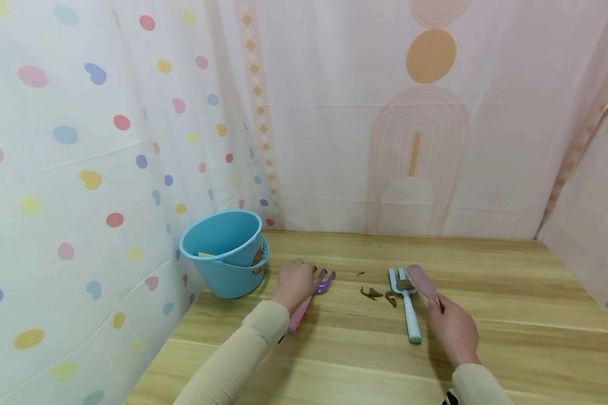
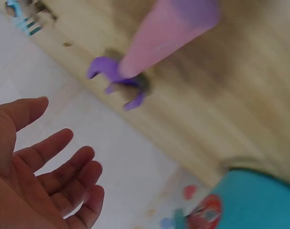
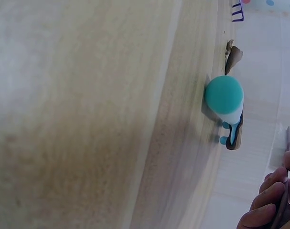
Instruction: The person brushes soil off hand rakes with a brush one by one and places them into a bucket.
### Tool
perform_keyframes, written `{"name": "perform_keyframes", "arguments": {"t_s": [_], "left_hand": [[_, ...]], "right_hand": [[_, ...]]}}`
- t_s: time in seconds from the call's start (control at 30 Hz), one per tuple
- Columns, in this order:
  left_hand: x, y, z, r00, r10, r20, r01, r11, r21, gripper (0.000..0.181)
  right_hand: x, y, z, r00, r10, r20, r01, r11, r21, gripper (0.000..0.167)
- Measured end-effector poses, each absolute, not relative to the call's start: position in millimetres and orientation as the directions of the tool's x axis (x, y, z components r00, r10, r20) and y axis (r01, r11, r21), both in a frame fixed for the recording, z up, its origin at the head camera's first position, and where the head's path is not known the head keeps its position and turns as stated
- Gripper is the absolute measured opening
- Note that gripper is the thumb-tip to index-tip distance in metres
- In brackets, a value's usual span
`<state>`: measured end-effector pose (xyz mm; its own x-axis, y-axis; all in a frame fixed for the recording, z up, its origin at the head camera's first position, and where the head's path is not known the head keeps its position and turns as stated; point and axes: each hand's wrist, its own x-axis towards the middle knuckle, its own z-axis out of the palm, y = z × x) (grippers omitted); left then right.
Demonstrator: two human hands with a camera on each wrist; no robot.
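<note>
The right hand (image 1: 455, 331) is gripping a brush (image 1: 422, 282) by its handle, seemingly leaving the bristles free toward the light-blue fork (image 1: 410, 312), which is lying nearer the desk's (image 1: 517, 292) back edge; the left hand (image 1: 295, 283), fingers relaxed, is hovering beside the purple-tined fork (image 1: 301, 313).

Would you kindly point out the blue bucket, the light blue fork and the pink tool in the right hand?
Blue bucket (image 1: 229, 279): head view, on its outer wall.
Light blue fork (image 1: 410, 310): head view, on its handle.
Pink tool (image 1: 423, 283): head view, on its broad end.
</note>
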<state>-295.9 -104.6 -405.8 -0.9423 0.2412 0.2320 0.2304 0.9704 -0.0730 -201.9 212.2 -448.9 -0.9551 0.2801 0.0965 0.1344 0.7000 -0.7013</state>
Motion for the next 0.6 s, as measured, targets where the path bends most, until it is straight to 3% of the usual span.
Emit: {"name": "perform_keyframes", "arguments": {"t_s": [0.37, 0.6], "left_hand": [[-293, -127, -448, -0.993, 0.093, 0.074, 0.102, 0.984, 0.142, 0.039], [-288, -127, -461, -0.992, 0.1, 0.079, 0.112, 0.98, 0.163, 0.041]], "right_hand": [[-201, 209, -446, -0.958, 0.268, 0.106, 0.118, 0.701, -0.703, 0.048], [-201, 206, -447, -0.957, 0.266, 0.119, 0.109, 0.706, -0.7, 0.048]]}}
